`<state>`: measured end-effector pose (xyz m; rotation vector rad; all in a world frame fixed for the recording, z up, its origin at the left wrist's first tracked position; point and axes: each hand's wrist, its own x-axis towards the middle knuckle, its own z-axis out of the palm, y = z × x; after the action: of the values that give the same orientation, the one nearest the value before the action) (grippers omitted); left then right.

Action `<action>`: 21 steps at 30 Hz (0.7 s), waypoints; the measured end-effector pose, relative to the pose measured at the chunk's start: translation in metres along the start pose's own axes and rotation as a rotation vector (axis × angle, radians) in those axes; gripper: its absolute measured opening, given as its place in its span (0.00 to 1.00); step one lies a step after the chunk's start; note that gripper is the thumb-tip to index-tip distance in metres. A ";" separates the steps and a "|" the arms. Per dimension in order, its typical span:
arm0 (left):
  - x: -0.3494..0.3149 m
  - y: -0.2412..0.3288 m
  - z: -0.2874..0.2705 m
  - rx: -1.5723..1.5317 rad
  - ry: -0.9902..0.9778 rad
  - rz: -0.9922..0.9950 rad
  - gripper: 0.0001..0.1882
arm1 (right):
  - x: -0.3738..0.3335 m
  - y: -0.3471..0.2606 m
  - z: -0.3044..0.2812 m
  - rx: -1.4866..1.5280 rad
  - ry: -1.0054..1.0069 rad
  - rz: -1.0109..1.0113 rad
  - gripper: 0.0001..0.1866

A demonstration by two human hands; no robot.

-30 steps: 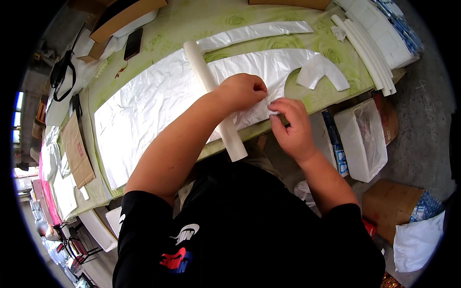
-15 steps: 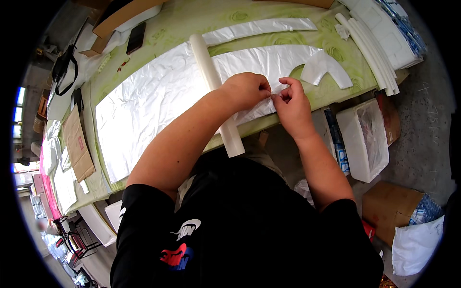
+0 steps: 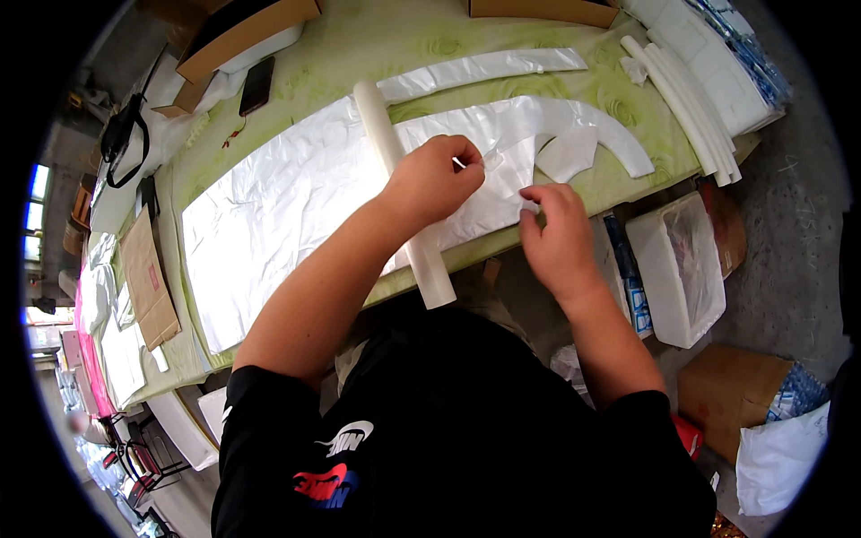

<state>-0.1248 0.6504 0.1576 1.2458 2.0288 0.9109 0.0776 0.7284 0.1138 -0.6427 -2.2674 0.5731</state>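
A thin white plastic sheet (image 3: 287,197) lies creased over the table, narrowing at the right into a curved, strap-like end (image 3: 619,134). Across it rests a pale roll or tube (image 3: 380,130), its near end sticking out past the table edge. My left hand (image 3: 437,179) is over the sheet just right of the tube, fingers curled and pinched together; what they hold, if anything, is hidden. At the sheet's near right edge, my right hand (image 3: 560,238) has thumb and forefinger closed about the plastic. A separate white strip (image 3: 484,72) lies beyond the sheet.
A green patterned cloth covers the table (image 3: 430,45). Several pale tubes (image 3: 686,112) lie at the right end. A dark phone (image 3: 256,86) and cardboard trays (image 3: 242,40) are at the far left. Below the right edge stand a white bin (image 3: 677,269) and a carton (image 3: 731,394).
My hands have moved apart: the left toward the tube, the right nearer the table edge. Between them the sheet's right part has spread, and its curved end has shifted.
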 end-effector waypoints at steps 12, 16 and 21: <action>-0.008 -0.001 0.012 0.067 0.016 0.094 0.09 | 0.114 0.101 0.021 -0.051 0.061 0.222 0.42; -0.008 0.006 0.009 0.187 -0.090 0.001 0.11 | 0.124 0.132 -0.044 -0.197 -0.227 0.514 0.42; -0.008 0.013 0.007 0.208 -0.156 -0.059 0.12 | 0.095 0.152 -0.074 -0.310 -0.265 0.604 0.41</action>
<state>-0.1094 0.6492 0.1647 1.3146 2.0626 0.5667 0.1133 0.9185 0.1249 -1.5120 -2.4198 0.6157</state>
